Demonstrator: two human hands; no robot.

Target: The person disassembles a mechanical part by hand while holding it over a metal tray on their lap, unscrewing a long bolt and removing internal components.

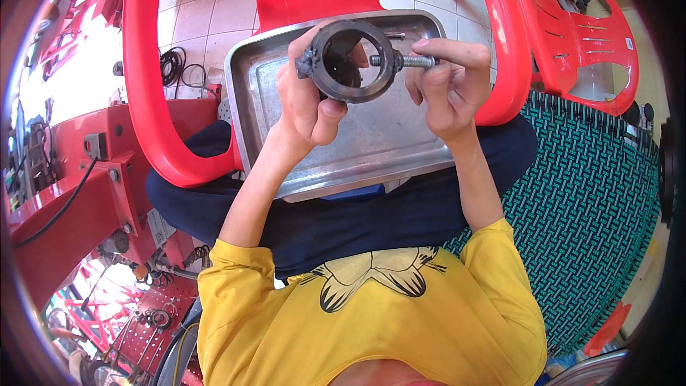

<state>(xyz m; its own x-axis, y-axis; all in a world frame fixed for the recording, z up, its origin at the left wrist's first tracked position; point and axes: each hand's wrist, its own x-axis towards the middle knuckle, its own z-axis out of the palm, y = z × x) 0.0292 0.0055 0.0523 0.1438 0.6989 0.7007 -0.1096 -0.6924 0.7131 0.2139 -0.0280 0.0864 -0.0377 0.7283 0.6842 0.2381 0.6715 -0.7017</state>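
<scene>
While my left hand (304, 104) grips the dark ring (355, 95) | right hand (455, 93), nearer the bolt (414, 61), fingers at its outer end, can't tell if pinching | bolt crosswise, tip leftward through ring's right wall | metal tray (371, 136) below

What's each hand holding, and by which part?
Left hand: dark metal ring, by its left side. Right hand: at the outer end of the bolt; whether gripping, I can't tell.

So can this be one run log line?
left hand: holds black ring; right hand: at outer end of bolt; bolt: through ring's side; metal tray: below
</scene>
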